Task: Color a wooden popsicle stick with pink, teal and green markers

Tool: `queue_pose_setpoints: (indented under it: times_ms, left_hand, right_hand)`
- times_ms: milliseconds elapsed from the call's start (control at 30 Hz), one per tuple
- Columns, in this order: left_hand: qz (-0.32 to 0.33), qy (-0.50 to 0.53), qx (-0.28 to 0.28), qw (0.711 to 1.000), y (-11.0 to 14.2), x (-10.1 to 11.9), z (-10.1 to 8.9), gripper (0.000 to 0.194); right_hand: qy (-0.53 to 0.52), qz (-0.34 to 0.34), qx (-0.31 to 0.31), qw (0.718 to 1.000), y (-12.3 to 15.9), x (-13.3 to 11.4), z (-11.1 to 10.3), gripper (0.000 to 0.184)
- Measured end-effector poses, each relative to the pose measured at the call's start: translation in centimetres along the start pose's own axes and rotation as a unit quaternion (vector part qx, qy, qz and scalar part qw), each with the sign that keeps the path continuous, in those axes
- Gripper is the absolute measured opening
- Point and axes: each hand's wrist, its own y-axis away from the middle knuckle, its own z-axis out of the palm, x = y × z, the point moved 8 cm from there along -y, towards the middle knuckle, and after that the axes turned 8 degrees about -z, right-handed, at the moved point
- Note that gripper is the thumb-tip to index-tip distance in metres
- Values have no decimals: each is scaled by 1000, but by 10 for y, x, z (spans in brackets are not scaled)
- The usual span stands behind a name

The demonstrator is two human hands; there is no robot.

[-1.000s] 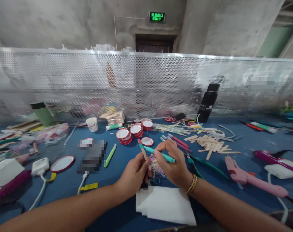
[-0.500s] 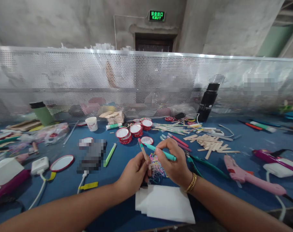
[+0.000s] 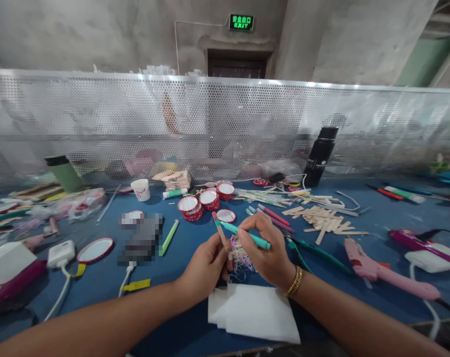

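Where the blue worktop (image 3: pixel 392 215) comes to its near edge, white sheets (image 3: pixel 260 315) lie. Just beyond them, the right hand (image 3: pixel 265 248) grips a teal marker (image 3: pixel 260 241) and the left hand (image 3: pixel 206 265) pinches a slimmer, red-topped wooden stick (image 3: pixel 221 235), tilted; the marker's tip is at the stick's upper part, contact unclear.

Type: craft workshop. Evid.: unfinished concrete wall (image 3: pixel 98 37); lit EXIT sign (image 3: pixel 241 23) abv. dk. doorway (image 3: pixel 237 67); perf. metal divider (image 3: pixel 128 116) along rear of blue worktable (image 3: pixel 173 329). On tbl.: pink hot-glue gun (image 3: pixel 390 279), grn.-handled pliers (image 3: pixel 324 252), pile wooden craft sticks (image 3: pixel 326 221), felt-tip pens (image 3: pixel 274 216), red-sided round pcs. (image 3: pixel 209 199) w/ white tops. Mixed matl. (image 3: pixel 146 161) behind divider, blurred.
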Motion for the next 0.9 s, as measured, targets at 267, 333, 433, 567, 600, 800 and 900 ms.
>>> queue_pose_setpoints:
  times_ms: [267,333,433,567,600,800,900]
  left_hand:
    - [-1,-2,-1,1000,1,0,0,31]
    - [-2,-2,0,1000,1,0,0,31]
    - [0,-4,0,1000,0,1,0,32]
    - [0,-7,0,1000,0,1,0,32]
    - [1,-5,-2,1000,0,1,0,32]
    - [-6,15,-3,1000,-1,-2,1,33]
    - [-7,28,-2,1000,0,-1,1,33]
  right_hand:
    - [12,2,10,1000,0,1,-1,15]
    - [13,6,17,1000,0,2,-3,14]
    - [0,-5,3,1000,-1,-1,-1,13]
    - [7,-13,-11,1000,-1,-3,1,14]
    - [12,-8,-9,1000,-2,-2,0,14]
    - [5,-10,-17,1000,-2,-3,0,14]
    - [12,-8,-16,1000,0,-4,0,14]
